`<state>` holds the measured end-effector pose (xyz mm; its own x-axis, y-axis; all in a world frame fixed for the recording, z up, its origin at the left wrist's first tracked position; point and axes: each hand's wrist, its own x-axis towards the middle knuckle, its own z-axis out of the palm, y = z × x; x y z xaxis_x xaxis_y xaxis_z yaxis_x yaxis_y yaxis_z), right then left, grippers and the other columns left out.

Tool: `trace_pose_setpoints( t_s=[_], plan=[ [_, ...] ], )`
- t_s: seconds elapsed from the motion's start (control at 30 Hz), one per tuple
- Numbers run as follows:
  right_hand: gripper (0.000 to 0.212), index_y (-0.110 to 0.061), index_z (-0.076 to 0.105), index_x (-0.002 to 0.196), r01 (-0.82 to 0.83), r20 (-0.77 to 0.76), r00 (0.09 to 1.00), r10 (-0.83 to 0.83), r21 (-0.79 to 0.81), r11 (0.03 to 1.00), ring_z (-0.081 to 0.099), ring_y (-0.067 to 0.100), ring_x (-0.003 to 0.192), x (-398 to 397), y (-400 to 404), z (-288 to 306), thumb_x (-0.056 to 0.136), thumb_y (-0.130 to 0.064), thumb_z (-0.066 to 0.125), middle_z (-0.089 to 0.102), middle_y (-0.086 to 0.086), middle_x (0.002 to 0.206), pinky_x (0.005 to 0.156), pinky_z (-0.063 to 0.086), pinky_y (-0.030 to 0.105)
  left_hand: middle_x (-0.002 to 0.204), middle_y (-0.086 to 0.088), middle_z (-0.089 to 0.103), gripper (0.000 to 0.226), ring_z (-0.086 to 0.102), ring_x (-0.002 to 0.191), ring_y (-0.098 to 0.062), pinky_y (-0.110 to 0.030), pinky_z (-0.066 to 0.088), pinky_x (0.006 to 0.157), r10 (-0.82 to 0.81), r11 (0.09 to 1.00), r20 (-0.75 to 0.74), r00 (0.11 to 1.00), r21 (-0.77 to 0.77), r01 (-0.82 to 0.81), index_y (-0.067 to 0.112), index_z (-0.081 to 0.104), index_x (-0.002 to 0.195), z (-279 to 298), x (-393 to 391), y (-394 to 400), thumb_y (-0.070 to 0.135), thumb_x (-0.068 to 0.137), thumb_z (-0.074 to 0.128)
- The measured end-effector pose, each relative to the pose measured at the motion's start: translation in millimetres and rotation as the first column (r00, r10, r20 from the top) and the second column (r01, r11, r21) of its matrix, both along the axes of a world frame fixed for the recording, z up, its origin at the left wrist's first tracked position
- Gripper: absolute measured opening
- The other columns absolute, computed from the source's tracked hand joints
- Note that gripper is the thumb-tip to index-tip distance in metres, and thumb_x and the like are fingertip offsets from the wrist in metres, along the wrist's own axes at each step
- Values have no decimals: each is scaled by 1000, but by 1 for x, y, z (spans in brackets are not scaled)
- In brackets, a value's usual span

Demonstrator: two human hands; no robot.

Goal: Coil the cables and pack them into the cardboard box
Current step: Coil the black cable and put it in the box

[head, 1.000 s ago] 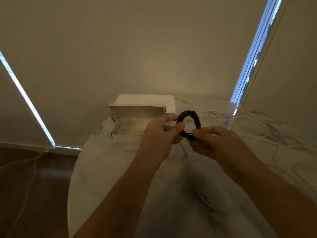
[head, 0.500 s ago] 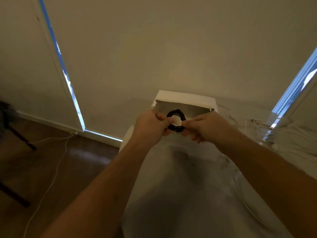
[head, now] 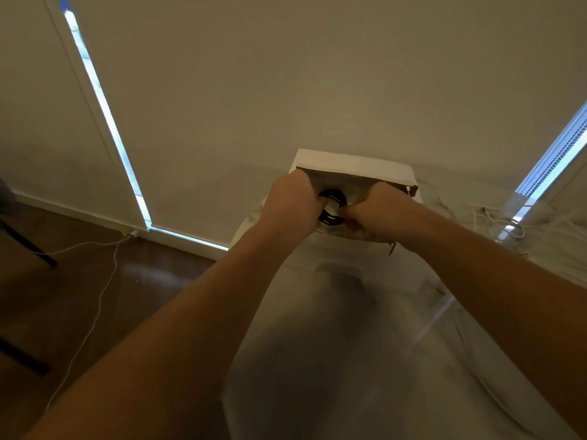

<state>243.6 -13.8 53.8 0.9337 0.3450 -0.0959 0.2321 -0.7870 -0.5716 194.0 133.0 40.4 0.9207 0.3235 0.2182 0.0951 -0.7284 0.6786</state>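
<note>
A small black coiled cable [head: 330, 218] is held over the open cardboard box [head: 355, 163] at the far end of the table. My left hand [head: 290, 203] grips the coil's left side. My right hand [head: 376, 214] pinches its right side. Both hands reach into the box's opening and hide most of its inside. The box's white lid stands up behind them against the wall.
The pale marble table [head: 349, 344] runs from me to the box. Loose white cables [head: 502, 220] lie tangled on the table at the right by a window strip. A white cord [head: 95, 312] trails over the dark wooden floor at the left, near dark furniture legs [head: 28, 246].
Both hands have carried the black coil forward from above the table to the box's opening. My view has swung left and moved closer to the box.
</note>
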Motion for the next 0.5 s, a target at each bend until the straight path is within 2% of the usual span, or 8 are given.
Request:
trace_pose_setpoints(
  t_s=[0.07, 0.13, 0.23, 0.37, 0.5],
  plan=[
    [26, -8, 67, 82, -26, 5, 1000, 27, -45, 999, 53, 11, 56, 1, 1, 1, 90, -32, 61, 61, 1, 68, 48, 41, 17, 89, -11, 67, 14, 61, 77, -23, -27, 42, 61, 4, 997, 14, 1000, 72, -5, 3, 59, 89, -4, 3, 0, 16, 93, 61],
    [24, -10, 64, 79, -55, 18, 998, 57, -93, 994, 49, 9, 53, 1, 3, 1, 91, -31, 60, 56, -1, 65, 44, 37, 16, 94, -14, 68, 13, 63, 80, -25, -30, 45, 63, 6, 989, -3, 1000, 148, -5, 1, 63, 97, -7, 7, -1, 13, 94, 59],
    [21, -9, 63, 80, -92, 36, 995, 97, -130, 987, 48, 11, 55, 4, 5, -1, 90, -27, 59, 56, 1, 67, 47, 37, 21, 102, -15, 67, 15, 63, 87, -26, -31, 47, 69, -3, 968, -35, 999, 249, 12, 1, 61, 106, -9, 9, -3, 10, 96, 56],
    [19, -11, 59, 79, -112, 53, 991, 123, -176, 978, 47, 10, 56, 9, 6, -2, 92, -24, 58, 55, 0, 68, 48, 36, 19, 108, -15, 66, 18, 62, 91, -26, -29, 46, 71, -9, 942, -62, 998, 335, 29, 3, 63, 111, -8, 9, -3, 13, 96, 57],
    [30, -15, 52, 67, -119, 43, 990, 137, -294, 948, 45, 12, 56, 15, 12, -7, 94, -27, 57, 51, 1, 67, 49, 35, 23, 102, -14, 67, 15, 58, 80, -21, -29, 46, 67, -9, 921, -82, 997, 388, 41, 7, 67, 106, -12, 11, -1, 12, 93, 62]
  ],
)
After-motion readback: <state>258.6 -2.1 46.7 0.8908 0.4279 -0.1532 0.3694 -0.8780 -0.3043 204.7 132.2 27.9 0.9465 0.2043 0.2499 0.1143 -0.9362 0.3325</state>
